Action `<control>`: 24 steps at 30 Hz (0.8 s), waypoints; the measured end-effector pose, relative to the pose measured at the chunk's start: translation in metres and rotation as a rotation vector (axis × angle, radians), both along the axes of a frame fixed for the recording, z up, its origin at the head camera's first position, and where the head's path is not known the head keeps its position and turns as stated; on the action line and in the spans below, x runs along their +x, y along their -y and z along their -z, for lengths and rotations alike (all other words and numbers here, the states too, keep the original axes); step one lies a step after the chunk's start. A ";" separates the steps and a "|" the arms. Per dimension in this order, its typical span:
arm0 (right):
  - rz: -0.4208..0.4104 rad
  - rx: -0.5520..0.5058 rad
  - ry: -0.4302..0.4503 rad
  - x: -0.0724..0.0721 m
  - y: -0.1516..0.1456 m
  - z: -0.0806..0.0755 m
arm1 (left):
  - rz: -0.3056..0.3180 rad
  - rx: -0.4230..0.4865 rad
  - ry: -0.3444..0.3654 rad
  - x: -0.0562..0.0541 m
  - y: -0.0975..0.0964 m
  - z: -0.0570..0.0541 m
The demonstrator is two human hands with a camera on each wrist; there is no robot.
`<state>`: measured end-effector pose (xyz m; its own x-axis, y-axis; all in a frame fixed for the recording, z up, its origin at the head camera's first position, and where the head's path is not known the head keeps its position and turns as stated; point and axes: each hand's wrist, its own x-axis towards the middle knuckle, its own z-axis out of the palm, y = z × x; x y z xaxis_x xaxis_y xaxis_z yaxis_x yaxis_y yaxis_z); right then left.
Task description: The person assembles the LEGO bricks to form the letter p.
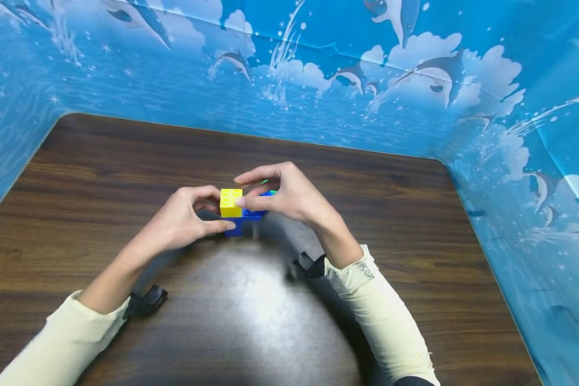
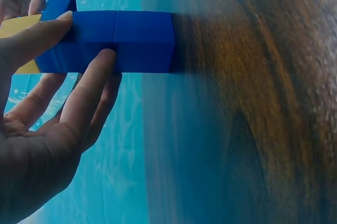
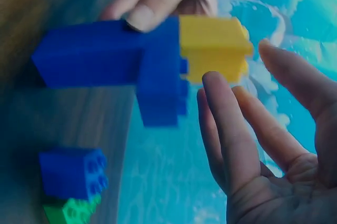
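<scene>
A yellow toy building brick (image 1: 230, 202) sits at one end of a blue crosspiece (image 3: 158, 76), which tops a column of blue bricks (image 2: 116, 39). My left hand (image 1: 183, 220) holds the column just below the yellow brick, thumb on one side and fingers on the other. My right hand (image 1: 294, 195) is beside the yellow brick with its fingers extended and spread. In the right wrist view those fingers look apart from the brick, though in the head view the thumb overlaps its edge. Studs show on the crosspiece's uncovered part.
A separate blue brick (image 3: 66, 174) and a green brick (image 3: 68, 211) are near the column, mostly hidden behind my right hand in the head view. The dark wooden table (image 1: 101, 177) meets a blue dolphin-print sheet (image 1: 318, 112) at its back and sides.
</scene>
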<state>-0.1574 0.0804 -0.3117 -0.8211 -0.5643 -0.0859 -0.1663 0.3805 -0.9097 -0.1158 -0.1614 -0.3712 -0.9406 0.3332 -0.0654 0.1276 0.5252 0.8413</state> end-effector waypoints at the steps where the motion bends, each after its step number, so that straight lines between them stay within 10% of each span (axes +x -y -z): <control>1: 0.020 -0.023 0.019 -0.002 -0.002 0.000 | 0.000 -0.004 0.004 0.000 -0.001 0.000; 14: 0.210 -0.065 0.153 -0.021 -0.027 0.021 | 0.011 -0.199 -0.020 0.004 -0.009 -0.003; 24: 0.273 0.038 0.215 -0.025 -0.027 0.050 | 0.000 -0.136 -0.071 0.008 -0.002 -0.018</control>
<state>-0.1819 0.1076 -0.3620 -0.9023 -0.3193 -0.2895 0.1398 0.4186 -0.8974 -0.1078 -0.1593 -0.3532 -0.9445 0.3256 -0.0437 0.1838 0.6340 0.7512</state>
